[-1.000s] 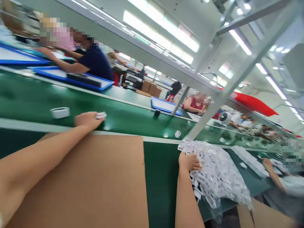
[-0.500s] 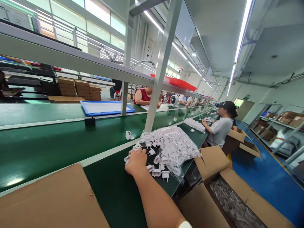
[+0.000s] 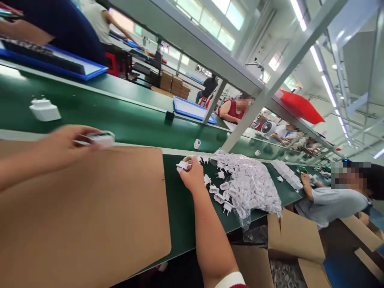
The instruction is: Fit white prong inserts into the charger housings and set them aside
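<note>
My left hand point(image 3: 67, 142), blurred by motion, pinches a white charger housing point(image 3: 105, 139) above the edge of the cardboard sheet point(image 3: 120, 200). My right hand point(image 3: 193, 176) has its fingers closed on a white plug piece point(image 3: 182, 165) over the green table. Loose white plug pieces point(image 3: 214, 189) lie just right of that hand, beside a clear plastic bag point(image 3: 252, 188) heaped with more of them. A white charger point(image 3: 45, 110) with its pins up rests on the green belt point(image 3: 135, 120), beyond my left hand.
Several more white housings sit along the belt, one of them a housing point(image 3: 197, 144) near my right hand. A slanted metal post point(image 3: 264, 104) rises behind the bag. Open cardboard boxes point(image 3: 294, 232) stand at the right, near a co-worker point(image 3: 330, 204). A blue-rimmed tray point(image 3: 192, 109) lies across the belt.
The view has swung left and tilted. My left hand has come into view with a charger housing. My right hand has lifted a plug piece from beside the bag.
</note>
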### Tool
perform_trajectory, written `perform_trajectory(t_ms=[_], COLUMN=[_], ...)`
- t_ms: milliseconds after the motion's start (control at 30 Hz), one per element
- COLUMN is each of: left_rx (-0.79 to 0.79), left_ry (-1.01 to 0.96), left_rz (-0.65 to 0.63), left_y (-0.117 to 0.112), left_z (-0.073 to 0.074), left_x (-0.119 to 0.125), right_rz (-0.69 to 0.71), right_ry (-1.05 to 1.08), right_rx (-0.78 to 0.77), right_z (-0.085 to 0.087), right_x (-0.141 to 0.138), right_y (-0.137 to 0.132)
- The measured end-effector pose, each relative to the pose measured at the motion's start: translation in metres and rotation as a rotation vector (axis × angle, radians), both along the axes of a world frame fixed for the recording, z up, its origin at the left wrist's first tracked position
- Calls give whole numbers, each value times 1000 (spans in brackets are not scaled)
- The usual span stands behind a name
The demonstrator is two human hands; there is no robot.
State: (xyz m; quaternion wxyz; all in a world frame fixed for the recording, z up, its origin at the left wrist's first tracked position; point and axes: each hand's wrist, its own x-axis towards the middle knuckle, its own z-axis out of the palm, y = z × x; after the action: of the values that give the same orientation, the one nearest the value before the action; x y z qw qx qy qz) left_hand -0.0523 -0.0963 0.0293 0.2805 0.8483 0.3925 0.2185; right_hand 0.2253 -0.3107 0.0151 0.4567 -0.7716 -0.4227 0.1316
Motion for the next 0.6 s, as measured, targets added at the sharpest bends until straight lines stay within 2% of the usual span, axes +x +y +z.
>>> perform_trajectory(t_ms=[100,167,233,300,400,533,600], left_rx=[-103,-62,-10,8,-32,-83,-79], left_ry=[-112,-151,-178,-231,-300,-280,-298], left_rz=[-229,-380,-416,-371,-316,-381,-390], left_y=[-53,-88,-109,-114,-106,-99,-100], left_z=[-36,-52,-65,-76,-86,-80,-76], left_x=[-3,6,16,21,23,22,22], right_rz=[166,261,323,337,285,266,298], right_ry=[331,508,596,615,585,526,413], right_rx=[83,88,65,57,111,149,158], right_z=[-4,-4,-3,-2,-3,-3,-1], right_x=[-12,-21,-30,-36,-43,-50,-56], right_y=[3,4,6,7,10,8,5])
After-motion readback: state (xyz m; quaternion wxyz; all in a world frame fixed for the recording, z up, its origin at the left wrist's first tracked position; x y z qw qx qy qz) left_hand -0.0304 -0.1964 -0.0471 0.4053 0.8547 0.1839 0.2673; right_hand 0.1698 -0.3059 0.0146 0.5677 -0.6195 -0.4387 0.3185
